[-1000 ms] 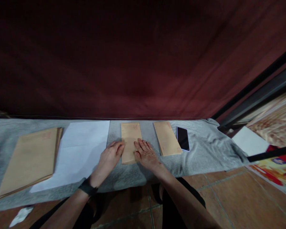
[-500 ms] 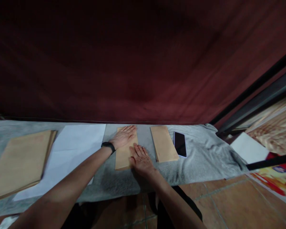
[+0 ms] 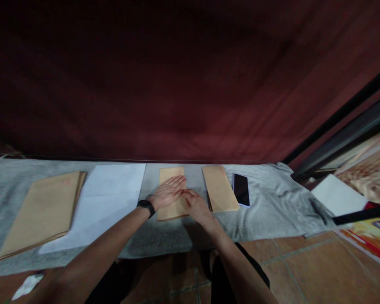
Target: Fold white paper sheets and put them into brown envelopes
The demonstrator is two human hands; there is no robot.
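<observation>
A narrow brown paper envelope (image 3: 169,214) lies lengthwise on the grey cloth in front of me. My left hand (image 3: 167,192) rests flat across its middle, fingers stretched toward the upper right, with a black band on the wrist. At the envelope's right edge is my right hand (image 3: 198,207), palm down, its fingers slightly bent and meeting the left hand's fingers. Neither hand is wrapped round anything. Just to the right, a small stack of similar brown envelopes (image 3: 220,188) lies a little askew, beside a dark-screened phone (image 3: 241,189).
On the left, a stack of larger brown envelopes (image 3: 44,204) overlaps white paper sheets (image 3: 109,194). Grey cloth (image 3: 272,207) covers the narrow surface. A dark red curtain (image 3: 183,105) hangs behind it, and a black metal frame (image 3: 342,139) stands at right. Tiled floor (image 3: 319,270) shows below.
My left hand has slid slightly down the envelope. My right hand has moved up to meet it, its fingers now more bent. The view has shifted a little.
</observation>
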